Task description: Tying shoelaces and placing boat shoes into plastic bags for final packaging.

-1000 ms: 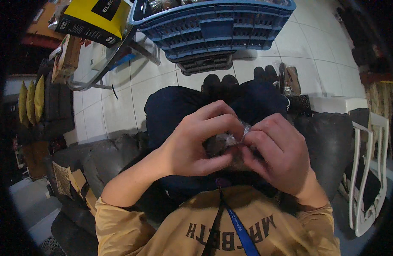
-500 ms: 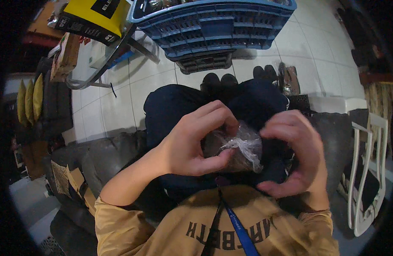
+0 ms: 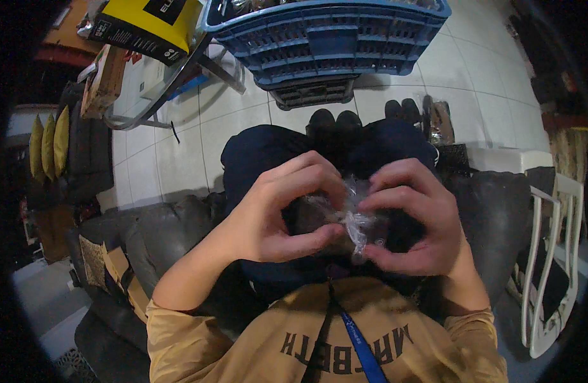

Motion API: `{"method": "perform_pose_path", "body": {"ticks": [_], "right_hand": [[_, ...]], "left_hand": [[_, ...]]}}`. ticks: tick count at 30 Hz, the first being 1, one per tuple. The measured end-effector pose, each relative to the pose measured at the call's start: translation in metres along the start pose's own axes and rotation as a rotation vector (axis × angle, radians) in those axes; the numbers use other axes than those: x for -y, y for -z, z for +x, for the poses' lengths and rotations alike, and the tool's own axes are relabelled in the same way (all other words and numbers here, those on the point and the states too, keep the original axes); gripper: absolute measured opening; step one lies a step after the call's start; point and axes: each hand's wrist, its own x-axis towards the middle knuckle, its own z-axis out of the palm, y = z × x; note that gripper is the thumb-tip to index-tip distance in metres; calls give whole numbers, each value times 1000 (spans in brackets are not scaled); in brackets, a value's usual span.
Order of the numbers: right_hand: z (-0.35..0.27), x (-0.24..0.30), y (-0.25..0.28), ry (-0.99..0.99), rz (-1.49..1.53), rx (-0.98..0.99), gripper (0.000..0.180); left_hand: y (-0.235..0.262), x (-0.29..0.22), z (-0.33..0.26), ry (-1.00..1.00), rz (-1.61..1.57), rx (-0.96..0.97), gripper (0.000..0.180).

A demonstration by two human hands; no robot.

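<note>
While the person sits on the dark sofa (image 3: 160, 236) with knees drawn together, both hands are raised over the lap and closed around one small thing. The left hand (image 3: 278, 210) curls its fingers over the top of a clear plastic bag (image 3: 354, 217), with the thumb pressed up from below, so the bag is pinched on that side. The right hand (image 3: 415, 223) grips the other side of the same bag in the same way, fingers arched above and thumb beneath. The crinkled plastic bunches between the two hands, right above the dark trousers (image 3: 262, 159), and something dark sits inside it; I cannot tell what it is.

Past the knees, the toes of black shoes (image 3: 335, 121) rest on the white tiled floor (image 3: 179, 140). A blue plastic crate (image 3: 326, 38) stands beyond them, with a darker crate under it. To the left of the crate a yellow and black box (image 3: 147, 25) lies on a table edge. A white chair (image 3: 549, 268) stands at the person's right, just beside the sofa. Yellow cushions (image 3: 48, 140) are lined up well off to the left. A blue lanyard (image 3: 361, 345) hangs down the front of the tan sweatshirt (image 3: 275, 345).
</note>
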Motion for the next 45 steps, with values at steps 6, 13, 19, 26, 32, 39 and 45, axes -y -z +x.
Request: {"method": "perform_pose_path", "body": {"ticks": [6, 13, 19, 26, 32, 39, 45], "right_hand": [[-1, -9, -8, 18, 48, 43, 22], [-8, -10, -7, 411, 30, 53, 16], [-7, -10, -17, 107, 281, -71, 34], [7, -11, -9, 223, 89, 157, 29], [6, -10, -3, 255, 543, 137, 26], [11, -11, 7, 127, 303, 108, 29], [24, -13, 5, 268, -36, 79, 23]], "left_hand": [[3, 1, -4, 17, 16, 4, 24], [-9, -3, 3, 510, -521, -255, 20], [-18, 4, -11, 262, -670, -259, 47], [-4, -2, -20, 211, -196, 42, 68], [2, 3, -25, 153, -187, 47, 44], [0, -4, -26, 103, -115, 116, 59], [-5, -5, -25, 145, -50, 57, 76]]}}
